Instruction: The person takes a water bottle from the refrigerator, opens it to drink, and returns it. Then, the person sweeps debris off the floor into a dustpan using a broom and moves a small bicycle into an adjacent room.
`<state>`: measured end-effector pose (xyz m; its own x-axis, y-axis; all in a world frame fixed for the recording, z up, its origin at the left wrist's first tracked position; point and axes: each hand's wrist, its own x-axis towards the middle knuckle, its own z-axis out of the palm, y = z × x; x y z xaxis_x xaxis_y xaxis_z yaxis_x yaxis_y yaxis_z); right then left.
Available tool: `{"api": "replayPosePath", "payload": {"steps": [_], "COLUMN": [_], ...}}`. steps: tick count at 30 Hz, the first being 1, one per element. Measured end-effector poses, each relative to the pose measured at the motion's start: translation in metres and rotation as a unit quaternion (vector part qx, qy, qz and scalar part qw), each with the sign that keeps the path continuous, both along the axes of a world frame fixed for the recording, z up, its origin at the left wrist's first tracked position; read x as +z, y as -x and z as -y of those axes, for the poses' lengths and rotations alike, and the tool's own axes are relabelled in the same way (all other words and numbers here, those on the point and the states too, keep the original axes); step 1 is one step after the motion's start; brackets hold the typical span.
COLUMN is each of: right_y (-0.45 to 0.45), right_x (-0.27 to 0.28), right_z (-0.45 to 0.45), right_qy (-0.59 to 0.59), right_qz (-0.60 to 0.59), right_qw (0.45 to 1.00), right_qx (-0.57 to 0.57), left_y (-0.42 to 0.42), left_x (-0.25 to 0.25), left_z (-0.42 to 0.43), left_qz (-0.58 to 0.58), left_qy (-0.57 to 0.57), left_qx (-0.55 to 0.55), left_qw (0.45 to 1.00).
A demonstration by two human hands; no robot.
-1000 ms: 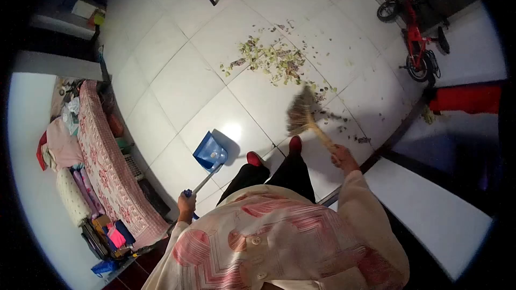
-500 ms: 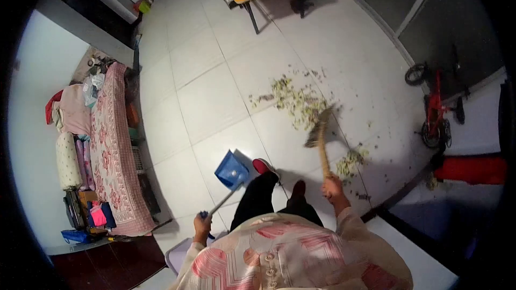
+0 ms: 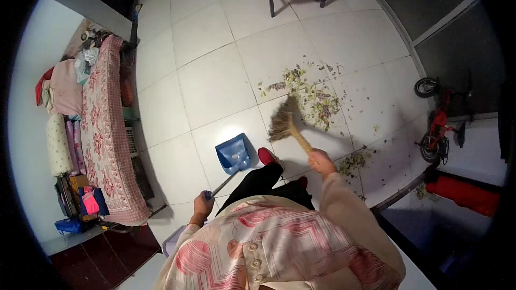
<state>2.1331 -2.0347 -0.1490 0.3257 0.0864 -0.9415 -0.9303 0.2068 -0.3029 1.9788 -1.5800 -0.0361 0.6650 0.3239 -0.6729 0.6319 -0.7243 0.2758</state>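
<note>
Right hand (image 3: 321,162) closed in grip, toward one o'clock from torso, sleeved forearm angled up toward eleven. Left hand (image 3: 203,204) closed, lower, toward ten o'clock, wrist bent slightly.

No text, label, brand, number or sign can be read.
</note>
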Motion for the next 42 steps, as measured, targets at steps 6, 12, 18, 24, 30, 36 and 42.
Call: {"api": "replayPosePath", "payload": {"steps": [6, 12, 18, 24, 30, 36, 42], "right_y": [-0.001, 0.004, -0.045, -0.176, -0.262, -0.261, -0.203], "right_x": [0.061, 0.053, 0.051, 0.021, -0.046, -0.006, 0.058], "right_z": [0.068, 0.055, -0.033, -0.185, -0.177, -0.001, 0.098], "right_qy": [0.171, 0.165, -0.018, -0.054, 0.004, 0.033, 0.1], "right_qz": [-0.137, -0.109, -0.007, -0.02, -0.037, 0.009, -0.078], "right_qw": [0.974, 0.952, 0.986, 0.998, 0.991, 0.999, 0.982], "right_qx": [-0.064, -0.234, -0.167, 0.026, 0.128, 0.022, -0.14], "left_y": [-0.031, -0.033, -0.037, -0.057, -0.095, -0.181, -0.247], "left_x": [-0.013, -0.019, -0.014, -0.014, 0.028, 0.015, 0.01], "left_z": [-0.021, -0.033, -0.033, -0.056, -0.028, -0.009, -0.011], "left_qz": [0.022, 0.017, 0.009, -0.051, -0.084, -0.052, -0.06], "left_qy": [0.029, 0.056, 0.049, -0.011, -0.015, -0.034, -0.017], "left_qx": [0.018, 0.071, 0.118, 0.128, 0.147, 0.054, 0.068], "left_qw": [0.999, 0.996, 0.992, 0.99, 0.985, 0.997, 0.996]}}
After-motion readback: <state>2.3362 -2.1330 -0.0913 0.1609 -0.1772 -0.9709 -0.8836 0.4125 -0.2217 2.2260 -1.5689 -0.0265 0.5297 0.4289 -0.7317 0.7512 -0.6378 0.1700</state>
